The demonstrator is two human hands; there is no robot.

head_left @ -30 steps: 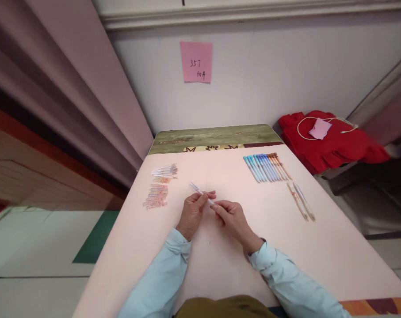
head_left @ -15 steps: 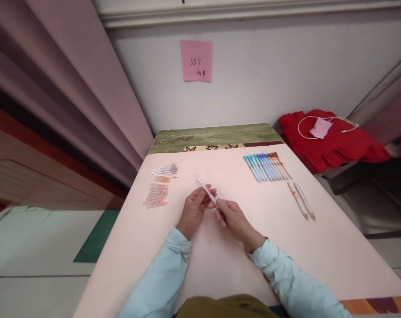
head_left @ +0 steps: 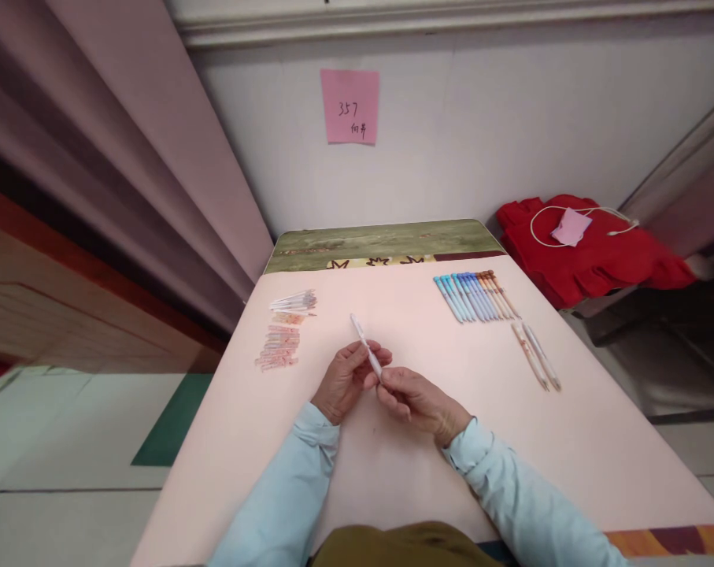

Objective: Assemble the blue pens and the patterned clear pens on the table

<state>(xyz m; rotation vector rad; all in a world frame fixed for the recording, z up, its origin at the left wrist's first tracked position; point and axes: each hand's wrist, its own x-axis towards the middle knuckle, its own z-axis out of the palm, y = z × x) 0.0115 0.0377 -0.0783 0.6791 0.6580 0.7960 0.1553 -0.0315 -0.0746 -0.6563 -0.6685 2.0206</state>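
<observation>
A thin white pen is held over the middle of the pale pink table, its free end pointing up and away to the left. My left hand pinches its middle. My right hand is closed around its near end. The two hands touch each other. A row of several blue and brown pens lies at the far right, with two pale pens nearer me. At the far left lie a bunch of clear pen refills and a pile of small pinkish pen parts.
A pink note hangs on the wall behind the table. A green patterned surface adjoins the table's far edge. A red cloth with a white cord and pink paper lies to the right. A curtain hangs at the left.
The pen has swung from lying nearly flat to pointing more steeply up and away. Both hands have drawn slightly closer to me, and the right hand has closed more tightly on the pen's near end.
</observation>
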